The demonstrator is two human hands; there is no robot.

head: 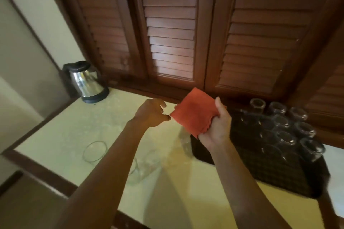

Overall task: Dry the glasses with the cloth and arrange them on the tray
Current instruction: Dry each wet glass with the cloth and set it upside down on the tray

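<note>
Here right hand (216, 126) grips cloth (193, 112), seemingly folded.

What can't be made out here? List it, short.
- Head view: the clear drinking glass under the left forearm is partly covered and blurred.
- Dark woven tray: its right end is smeared by motion blur.
- Folded orange cloth: its lower edge is hidden inside the right hand.

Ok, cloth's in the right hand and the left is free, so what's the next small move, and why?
Probably lower the left hand to the nearest glass on the counter and lift it to the orange cloth. The right hand already grips the cloth, the left holds nothing, and that glass sits outside the dark tray, where other glasses already stand.
</note>
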